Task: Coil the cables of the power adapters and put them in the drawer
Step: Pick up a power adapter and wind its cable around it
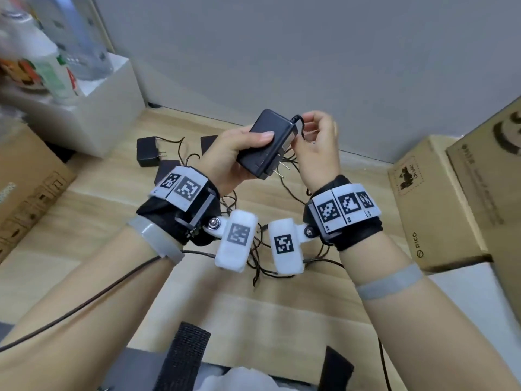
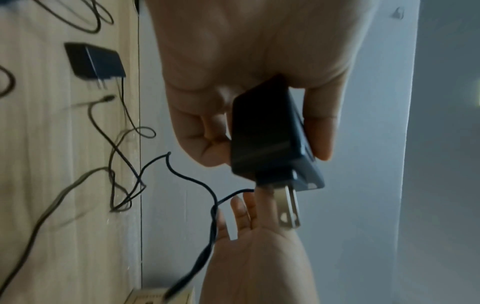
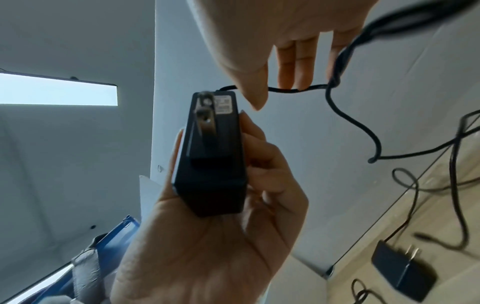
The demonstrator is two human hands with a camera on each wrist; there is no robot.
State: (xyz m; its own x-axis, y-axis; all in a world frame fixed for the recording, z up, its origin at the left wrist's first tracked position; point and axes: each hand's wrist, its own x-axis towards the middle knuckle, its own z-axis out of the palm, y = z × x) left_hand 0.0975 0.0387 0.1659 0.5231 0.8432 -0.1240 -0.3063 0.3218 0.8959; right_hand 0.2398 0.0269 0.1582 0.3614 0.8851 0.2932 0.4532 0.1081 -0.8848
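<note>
Far left: brown cardboard box (image 1: 25,176) at the edge of the wooden floor (image 1: 93,238); behind it a white box (image 1: 112,108) carrying plastic bottles (image 1: 50,69), blurred

Left of centre, on the floor: a black power adapter (image 1: 147,152) lying flat, prongs pointing right, its thin cable running into a loose tangle of cables (image 1: 259,249) spread beneath both wrists; further dark adapters are partly hidden behind the left wrist, number cannot be told

Centre, held above the floor: left hand (image 1: 231,156), thumb laid across the top face and fingers curled round the underside of a black power adapter in hand (image 1: 267,142); two metal prongs (image 1: 279,169) stick out of its lower end toward the right wrist

Right of centre: right hand (image 1: 318,145), fingers bent, pinching the held adapter's cable (image 3: 285,90) just beside the point where it leaves the body; beyond the pinch the cable drops in a loop toward the floor tangle

Far right: two cardboard boxes (image 1: 434,210) side by side against the grey wall (image 1: 310,66)

Drawer: not seen in any view
</note>
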